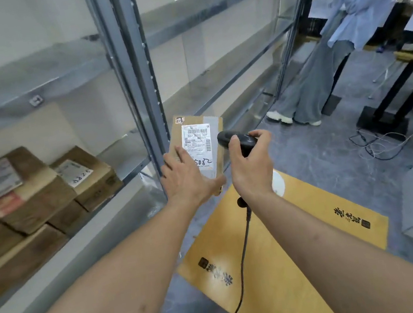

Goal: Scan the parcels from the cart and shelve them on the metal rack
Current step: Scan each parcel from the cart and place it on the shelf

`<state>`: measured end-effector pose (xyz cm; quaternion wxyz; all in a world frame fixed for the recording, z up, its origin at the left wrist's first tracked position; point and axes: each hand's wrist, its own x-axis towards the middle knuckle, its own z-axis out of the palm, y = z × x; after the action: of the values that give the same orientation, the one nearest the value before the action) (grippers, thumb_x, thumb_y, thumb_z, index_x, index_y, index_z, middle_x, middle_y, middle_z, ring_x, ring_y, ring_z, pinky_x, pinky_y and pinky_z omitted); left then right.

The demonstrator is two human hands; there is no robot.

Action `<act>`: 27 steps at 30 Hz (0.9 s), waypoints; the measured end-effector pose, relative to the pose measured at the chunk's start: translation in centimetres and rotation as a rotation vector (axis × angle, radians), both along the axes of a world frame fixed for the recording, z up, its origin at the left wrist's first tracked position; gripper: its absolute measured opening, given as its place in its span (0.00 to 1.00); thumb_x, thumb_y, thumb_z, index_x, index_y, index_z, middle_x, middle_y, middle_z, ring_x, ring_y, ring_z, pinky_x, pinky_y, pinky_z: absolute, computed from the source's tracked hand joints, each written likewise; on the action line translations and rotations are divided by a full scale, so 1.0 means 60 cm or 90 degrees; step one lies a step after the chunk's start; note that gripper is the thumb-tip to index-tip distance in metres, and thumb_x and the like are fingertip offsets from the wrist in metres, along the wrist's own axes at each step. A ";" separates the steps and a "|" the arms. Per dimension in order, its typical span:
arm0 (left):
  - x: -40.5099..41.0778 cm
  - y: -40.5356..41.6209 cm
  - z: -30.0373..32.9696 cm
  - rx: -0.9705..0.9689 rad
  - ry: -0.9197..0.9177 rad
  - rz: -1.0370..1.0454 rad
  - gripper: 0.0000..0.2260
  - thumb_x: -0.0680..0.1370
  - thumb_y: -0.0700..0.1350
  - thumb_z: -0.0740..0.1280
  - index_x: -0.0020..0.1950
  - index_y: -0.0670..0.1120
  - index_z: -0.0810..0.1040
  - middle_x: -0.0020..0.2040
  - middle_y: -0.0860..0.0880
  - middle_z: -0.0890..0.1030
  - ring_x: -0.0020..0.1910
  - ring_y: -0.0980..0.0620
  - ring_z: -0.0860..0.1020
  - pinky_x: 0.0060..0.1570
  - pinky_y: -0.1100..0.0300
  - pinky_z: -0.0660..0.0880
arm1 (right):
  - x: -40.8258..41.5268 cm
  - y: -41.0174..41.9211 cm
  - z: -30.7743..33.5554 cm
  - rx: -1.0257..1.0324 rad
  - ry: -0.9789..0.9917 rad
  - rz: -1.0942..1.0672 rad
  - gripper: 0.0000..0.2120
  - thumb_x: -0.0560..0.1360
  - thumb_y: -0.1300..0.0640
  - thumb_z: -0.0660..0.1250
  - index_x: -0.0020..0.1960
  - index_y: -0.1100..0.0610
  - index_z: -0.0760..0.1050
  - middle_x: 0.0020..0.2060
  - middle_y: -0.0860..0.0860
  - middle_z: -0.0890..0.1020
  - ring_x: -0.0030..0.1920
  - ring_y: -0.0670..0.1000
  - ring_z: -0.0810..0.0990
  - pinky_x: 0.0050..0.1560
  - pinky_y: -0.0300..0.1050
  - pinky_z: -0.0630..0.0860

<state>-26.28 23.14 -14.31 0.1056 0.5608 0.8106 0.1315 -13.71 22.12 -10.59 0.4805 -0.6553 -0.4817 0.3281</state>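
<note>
The parcel I'm working on is a flat brown carton held up in the air in front of the rack's upright post, label side turned toward me so the barcode at its top stays bare. My left hand holds it from below and from the near face: the fingers lie fairly straight across the lower left of the label, the thumb hooks round the bottom right corner, and the rest of the carton stands out beyond the fingertips, tilted a little to the right. I judge the grip is kept low on purpose, so that nothing covers the printed code. My right hand is wrapped round the handle of the black scanner, whose head sits just beside the parcel's right edge, level with the label and pointing across at it; its cable hangs down between my forearms. That puts the barcode just beyond and left of my right fingertips, so I'd say the scan is the step in hand. On the metal rack, well left of my left fingers, shelved boxes are stacked on a lower shelf. Below my wrists lies a yellow carton, and a person stands far right.
</note>
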 end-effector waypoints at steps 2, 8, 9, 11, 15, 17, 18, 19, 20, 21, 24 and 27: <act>-0.035 -0.009 0.012 0.005 -0.003 0.029 0.67 0.61 0.80 0.71 0.84 0.42 0.46 0.74 0.37 0.60 0.71 0.34 0.65 0.69 0.41 0.69 | -0.032 0.000 0.009 0.015 -0.010 0.025 0.13 0.81 0.40 0.62 0.60 0.44 0.63 0.49 0.47 0.81 0.48 0.52 0.81 0.50 0.54 0.78; -0.154 -0.022 0.040 0.002 -0.014 0.107 0.67 0.61 0.79 0.73 0.84 0.41 0.46 0.72 0.37 0.61 0.70 0.34 0.67 0.68 0.40 0.70 | -0.140 0.006 0.026 0.036 -0.029 0.087 0.15 0.82 0.40 0.63 0.62 0.46 0.63 0.47 0.45 0.80 0.49 0.54 0.81 0.50 0.51 0.76; -0.175 -0.022 0.044 -0.002 -0.018 0.121 0.67 0.61 0.78 0.73 0.84 0.41 0.46 0.73 0.37 0.61 0.70 0.34 0.67 0.68 0.40 0.70 | -0.159 0.008 0.028 0.039 -0.033 0.100 0.15 0.82 0.41 0.63 0.62 0.46 0.63 0.47 0.44 0.79 0.49 0.54 0.81 0.50 0.50 0.74; -0.217 -0.022 0.048 -0.005 -0.027 0.145 0.67 0.61 0.77 0.74 0.84 0.41 0.46 0.73 0.37 0.61 0.71 0.35 0.67 0.67 0.41 0.70 | -0.197 0.011 0.030 0.048 -0.044 0.123 0.15 0.83 0.41 0.63 0.63 0.47 0.64 0.48 0.45 0.80 0.50 0.53 0.80 0.51 0.49 0.75; -0.288 -0.019 0.048 -0.015 -0.018 0.171 0.66 0.62 0.77 0.73 0.84 0.40 0.47 0.74 0.36 0.60 0.71 0.35 0.66 0.67 0.41 0.70 | -0.268 0.022 0.031 0.048 -0.053 0.145 0.16 0.83 0.41 0.62 0.63 0.48 0.64 0.49 0.49 0.81 0.49 0.55 0.81 0.51 0.53 0.77; -0.315 -0.014 0.047 -0.019 -0.014 0.188 0.66 0.62 0.78 0.72 0.84 0.40 0.47 0.74 0.36 0.61 0.71 0.34 0.67 0.68 0.41 0.70 | -0.296 0.028 0.028 0.037 -0.049 0.155 0.15 0.83 0.41 0.62 0.63 0.48 0.63 0.49 0.49 0.81 0.50 0.55 0.81 0.51 0.52 0.75; -0.326 -0.011 0.047 -0.017 -0.013 0.198 0.66 0.61 0.79 0.71 0.84 0.40 0.48 0.73 0.36 0.61 0.71 0.34 0.67 0.68 0.41 0.70 | -0.309 0.032 0.027 0.031 -0.043 0.162 0.15 0.83 0.41 0.62 0.63 0.48 0.63 0.49 0.50 0.81 0.50 0.55 0.80 0.51 0.51 0.75; -0.335 -0.007 0.047 -0.015 -0.013 0.207 0.67 0.61 0.80 0.71 0.84 0.40 0.48 0.73 0.36 0.62 0.71 0.34 0.67 0.68 0.40 0.71 | -0.320 0.036 0.026 0.024 -0.037 0.167 0.15 0.83 0.41 0.62 0.63 0.47 0.63 0.50 0.50 0.81 0.50 0.56 0.80 0.51 0.51 0.75; -0.344 -0.003 0.047 -0.018 -0.016 0.216 0.67 0.61 0.80 0.70 0.84 0.40 0.48 0.74 0.36 0.62 0.71 0.34 0.67 0.67 0.40 0.71 | -0.331 0.042 0.025 0.017 -0.033 0.170 0.15 0.83 0.41 0.61 0.63 0.47 0.62 0.50 0.50 0.81 0.50 0.56 0.80 0.52 0.52 0.76; -0.352 0.002 0.048 -0.024 -0.021 0.225 0.67 0.60 0.81 0.70 0.84 0.40 0.48 0.74 0.35 0.61 0.72 0.33 0.67 0.67 0.40 0.71 | -0.341 0.049 0.024 0.011 -0.031 0.171 0.14 0.83 0.41 0.61 0.63 0.46 0.62 0.49 0.49 0.81 0.51 0.56 0.80 0.53 0.53 0.76; -0.368 0.020 0.051 -0.040 -0.030 0.258 0.68 0.60 0.82 0.68 0.83 0.39 0.49 0.74 0.35 0.61 0.71 0.34 0.67 0.67 0.40 0.72 | -0.368 0.078 0.018 -0.004 -0.024 0.186 0.14 0.83 0.41 0.61 0.62 0.47 0.63 0.47 0.48 0.80 0.51 0.56 0.80 0.54 0.53 0.75; -0.381 0.046 0.045 -0.047 -0.031 0.303 0.66 0.61 0.82 0.67 0.83 0.40 0.51 0.74 0.35 0.61 0.70 0.33 0.67 0.66 0.40 0.72 | -0.394 0.114 0.004 -0.012 -0.020 0.222 0.16 0.83 0.40 0.61 0.64 0.48 0.64 0.50 0.50 0.82 0.51 0.55 0.81 0.52 0.50 0.74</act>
<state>-49.12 25.88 -11.62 0.1112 0.3461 0.9215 0.1364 -37.35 28.94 -10.35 0.4025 -0.5715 -0.5923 0.4007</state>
